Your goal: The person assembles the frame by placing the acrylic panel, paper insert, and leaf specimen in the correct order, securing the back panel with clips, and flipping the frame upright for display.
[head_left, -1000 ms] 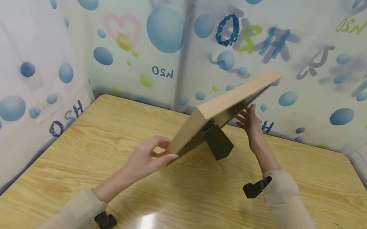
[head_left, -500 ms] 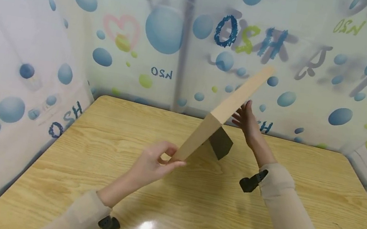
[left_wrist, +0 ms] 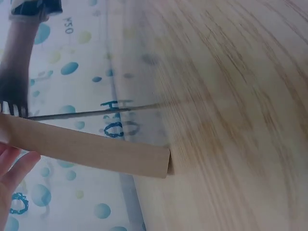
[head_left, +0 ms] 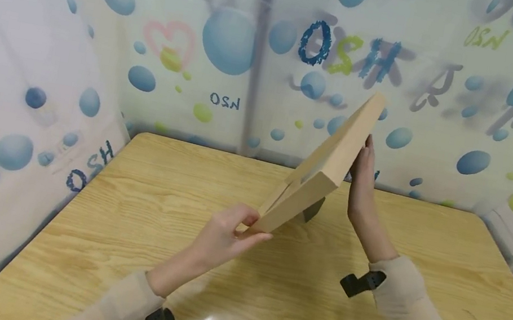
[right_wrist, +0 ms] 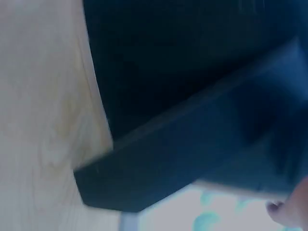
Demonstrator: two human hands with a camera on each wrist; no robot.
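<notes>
A picture frame (head_left: 297, 207) with a pale wooden border stands tilted above the table in the head view. Its front shows as a narrow strip. My left hand (head_left: 224, 240) pinches the near lower edge between thumb and fingers. Behind the frame, my right hand (head_left: 363, 181) is held up with straight fingers against or close to the back; actual contact is hard to tell. A dark easel leg (right_wrist: 144, 163) sticks out from the black backing (right_wrist: 168, 53) in the right wrist view. The left wrist view shows the wooden border (left_wrist: 106, 151) beside my left fingertips (left_wrist: 21, 168).
The wood-grain table (head_left: 168, 190) spreads beneath both hands. Behind it hangs a light curtain (head_left: 167, 110) printed with blue and green dots and letters, which also closes off both sides. A black wrist camera (head_left: 362, 283) sits on the right cuff.
The picture frame has turned, bringing a strip of its front into view and hiding most of the easel leg. My left hand moved slightly right and nearer; my right hand's fingers straightened together.
</notes>
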